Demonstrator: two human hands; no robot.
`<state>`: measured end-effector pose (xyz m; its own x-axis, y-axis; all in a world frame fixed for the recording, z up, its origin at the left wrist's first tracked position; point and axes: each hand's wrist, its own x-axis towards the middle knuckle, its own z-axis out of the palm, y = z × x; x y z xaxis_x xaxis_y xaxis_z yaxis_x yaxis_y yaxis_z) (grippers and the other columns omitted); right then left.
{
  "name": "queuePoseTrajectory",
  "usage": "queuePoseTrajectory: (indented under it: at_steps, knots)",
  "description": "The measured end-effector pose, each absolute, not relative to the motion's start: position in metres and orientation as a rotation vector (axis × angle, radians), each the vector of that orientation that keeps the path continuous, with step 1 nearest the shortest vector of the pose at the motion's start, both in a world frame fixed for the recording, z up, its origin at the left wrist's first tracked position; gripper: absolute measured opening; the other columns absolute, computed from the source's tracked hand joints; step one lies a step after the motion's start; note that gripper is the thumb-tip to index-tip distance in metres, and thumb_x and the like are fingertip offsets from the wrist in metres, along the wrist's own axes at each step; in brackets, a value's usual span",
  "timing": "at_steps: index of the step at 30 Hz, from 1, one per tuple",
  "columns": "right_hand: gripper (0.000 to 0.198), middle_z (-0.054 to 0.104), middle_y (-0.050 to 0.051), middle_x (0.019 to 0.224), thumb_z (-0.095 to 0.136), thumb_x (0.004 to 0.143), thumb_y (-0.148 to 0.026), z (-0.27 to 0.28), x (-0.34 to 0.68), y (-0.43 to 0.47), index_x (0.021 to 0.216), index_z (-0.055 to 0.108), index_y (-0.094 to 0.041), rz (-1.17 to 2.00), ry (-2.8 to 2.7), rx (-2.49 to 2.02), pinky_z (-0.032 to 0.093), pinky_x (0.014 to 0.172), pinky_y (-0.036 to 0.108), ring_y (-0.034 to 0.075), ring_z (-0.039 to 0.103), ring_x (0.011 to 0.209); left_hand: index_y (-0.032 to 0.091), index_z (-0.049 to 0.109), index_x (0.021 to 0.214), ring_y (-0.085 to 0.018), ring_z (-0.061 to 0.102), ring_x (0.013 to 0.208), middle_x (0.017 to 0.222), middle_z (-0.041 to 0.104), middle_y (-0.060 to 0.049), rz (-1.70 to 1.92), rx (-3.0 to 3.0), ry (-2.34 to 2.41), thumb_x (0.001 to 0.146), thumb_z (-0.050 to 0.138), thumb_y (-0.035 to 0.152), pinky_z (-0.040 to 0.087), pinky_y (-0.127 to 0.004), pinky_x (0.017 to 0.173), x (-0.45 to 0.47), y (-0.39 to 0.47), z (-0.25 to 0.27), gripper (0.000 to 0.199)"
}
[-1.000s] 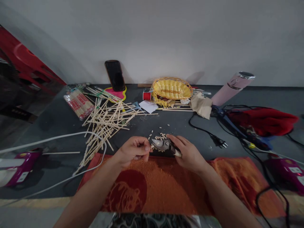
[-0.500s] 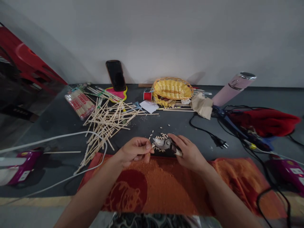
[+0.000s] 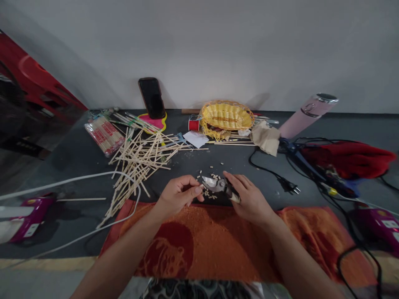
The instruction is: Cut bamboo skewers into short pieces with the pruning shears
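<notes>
My right hand (image 3: pixel 247 195) is wrapped round a pair of pruning shears (image 3: pixel 218 184), whose blades point left and look parted. Just left of the blade tips, my left hand (image 3: pixel 182 191) pinches with thumb and forefinger the short end of a thin wooden stick (image 3: pixel 201 186); most of it is hidden by the fingers. Beneath and around the shears lie many short cut stick pieces (image 3: pixel 209 194). A heap of long thin wooden sticks (image 3: pixel 143 155) spreads to the left of my left hand. Below both hands lies an orange towel (image 3: pixel 218 241).
At the back stand a yellow woven basket (image 3: pixel 229 116), a red thread spool (image 3: pixel 193 125), a propped phone (image 3: pixel 152 97) and a pink flask (image 3: pixel 307 116). Black cables with a plug (image 3: pixel 288 185) and a red cloth (image 3: pixel 349 160) lie right. Purple glue guns (image 3: pixel 33 218) flank the towel.
My left hand has turned and lifted slightly, bringing the stick end up to the shears' blades. The shears have tilted a little and their blades look wider apart.
</notes>
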<state>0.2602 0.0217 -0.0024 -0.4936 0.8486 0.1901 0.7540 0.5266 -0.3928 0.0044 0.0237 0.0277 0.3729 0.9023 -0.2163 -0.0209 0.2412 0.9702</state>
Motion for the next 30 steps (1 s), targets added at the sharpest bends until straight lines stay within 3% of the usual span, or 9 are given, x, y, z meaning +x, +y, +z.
queuePoseTrajectory:
  at_steps: [17, 30]
  knots:
    - [0.071, 0.052, 0.014, 0.127, 0.052, 0.081, -0.015, -0.0053, 0.2602, 0.0213, 0.146, 0.026, -0.020, 0.303, -2.404, -1.349, 0.045, 0.094, 0.048, 0.029, 0.050, 0.113, 0.015, 0.058, 0.081, -0.004, 0.042, 0.043, 0.069, 0.069, -0.001, 0.832, 1.220, 1.025, 0.083, 0.063, 0.036, 0.034, -0.016, 0.042, 0.0039, 0.0245, 0.0245, 0.022]
    - [0.067, 0.054, 0.013, 0.126, 0.050, 0.082, -0.013, -0.0030, 0.2562, 0.0176, 0.145, 0.028, -0.020, 0.402, -2.388, -1.335, 0.046, 0.097, 0.042, 0.025, 0.053, 0.111, 0.016, 0.065, 0.078, -0.006, 0.043, 0.048, 0.073, 0.070, -0.002, 0.890, 1.455, 1.176, 0.084, 0.062, 0.033, 0.034, -0.018, 0.047, 0.0032, 0.0225, 0.0208, 0.018]
